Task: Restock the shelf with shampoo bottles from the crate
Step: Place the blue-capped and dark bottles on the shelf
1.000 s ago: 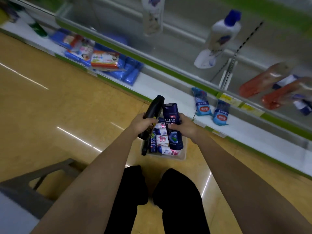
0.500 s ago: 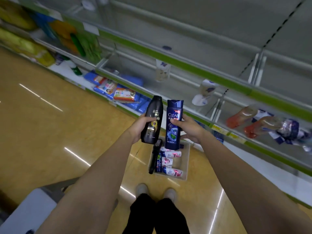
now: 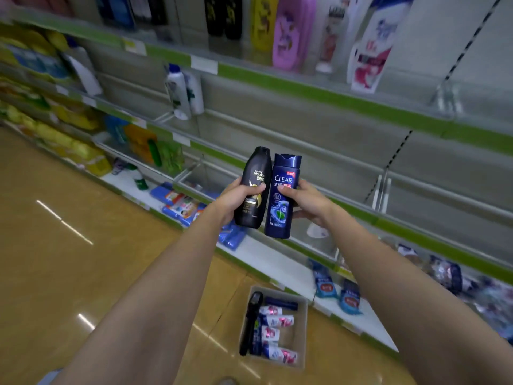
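Observation:
My left hand (image 3: 236, 198) grips a black Rejoice shampoo bottle (image 3: 254, 187), held upright. My right hand (image 3: 308, 202) grips a dark blue Clear shampoo bottle (image 3: 283, 195), also upright and right beside the black one. Both bottles are raised in front of the middle shelves (image 3: 361, 173), which have green front strips and long bare stretches. On the floor below stands the crate (image 3: 302, 329), holding several more bottles: white-and-pink ones, a blue one and a black one lying along its left side.
Upper shelf (image 3: 305, 81) carries yellow, pink, black and white bottles. Two white bottles (image 3: 181, 91) stand on the shelf below it. Blue packets (image 3: 337, 291) lie on the white bottom ledge. Yellow and green goods fill shelves at left. The tan floor (image 3: 83, 259) spreads leftward.
Both hands have lifted the two bottles up from the crate to shelf height. My view has tilted up, so the crate now sits low in the frame and higher shelves show.

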The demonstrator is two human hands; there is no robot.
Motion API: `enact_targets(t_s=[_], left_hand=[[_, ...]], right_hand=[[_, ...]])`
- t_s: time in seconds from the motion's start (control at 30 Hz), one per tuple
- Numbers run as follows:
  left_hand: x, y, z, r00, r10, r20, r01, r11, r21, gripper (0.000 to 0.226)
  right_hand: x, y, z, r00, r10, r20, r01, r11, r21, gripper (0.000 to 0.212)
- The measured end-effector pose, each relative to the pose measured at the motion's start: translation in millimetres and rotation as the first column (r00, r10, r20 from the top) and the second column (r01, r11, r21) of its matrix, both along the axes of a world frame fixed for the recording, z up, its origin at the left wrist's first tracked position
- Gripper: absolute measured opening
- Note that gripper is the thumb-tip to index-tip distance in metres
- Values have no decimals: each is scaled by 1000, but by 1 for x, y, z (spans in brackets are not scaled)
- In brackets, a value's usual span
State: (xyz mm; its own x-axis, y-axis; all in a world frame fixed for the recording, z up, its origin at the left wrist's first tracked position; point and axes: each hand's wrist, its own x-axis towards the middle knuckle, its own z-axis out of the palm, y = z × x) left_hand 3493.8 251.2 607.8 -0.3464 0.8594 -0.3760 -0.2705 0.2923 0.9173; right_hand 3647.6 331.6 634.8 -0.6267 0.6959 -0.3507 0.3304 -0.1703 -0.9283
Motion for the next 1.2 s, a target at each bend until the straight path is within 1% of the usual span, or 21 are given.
enact_targets(t_s=[0.13, 0.27, 0.4, 0.6, 0.67, 0.8, 1.1, 1.2], left_hand=[[-9, 1, 41, 1000, 3, -24, -2, 998, 65, 45], [-21, 4, 74, 998, 6, -64, 1, 994, 109, 51], [-28, 10, 104, 995, 10, -95, 4, 989, 147, 53], [-26, 29, 137, 990, -42, -137, 73, 972, 225, 50], [-20, 38, 144, 986, -61, -154, 99, 962, 254, 50], [1, 56, 155, 980, -82, -182, 135, 943, 303, 43], [71, 119, 181, 956, -195, -218, 262, 902, 343, 45], [103, 145, 190, 941, -259, -218, 324, 875, 359, 40]], right_hand=[[-10, 0, 40, 1000, 19, -22, -17, 996, 82, 24], [-23, 6, 74, 1000, 4, -29, 0, 988, 156, 37], [-32, 10, 100, 998, -6, -56, 18, 979, 203, 41], [-26, 17, 129, 993, -59, -106, 84, 964, 251, 28], [-18, 20, 135, 989, -91, -114, 119, 955, 273, 29], [9, 27, 148, 980, -150, -129, 183, 935, 304, 27], [85, 60, 169, 928, -333, -167, 371, 866, 334, 20], [115, 77, 175, 906, -381, -184, 423, 836, 350, 25]])
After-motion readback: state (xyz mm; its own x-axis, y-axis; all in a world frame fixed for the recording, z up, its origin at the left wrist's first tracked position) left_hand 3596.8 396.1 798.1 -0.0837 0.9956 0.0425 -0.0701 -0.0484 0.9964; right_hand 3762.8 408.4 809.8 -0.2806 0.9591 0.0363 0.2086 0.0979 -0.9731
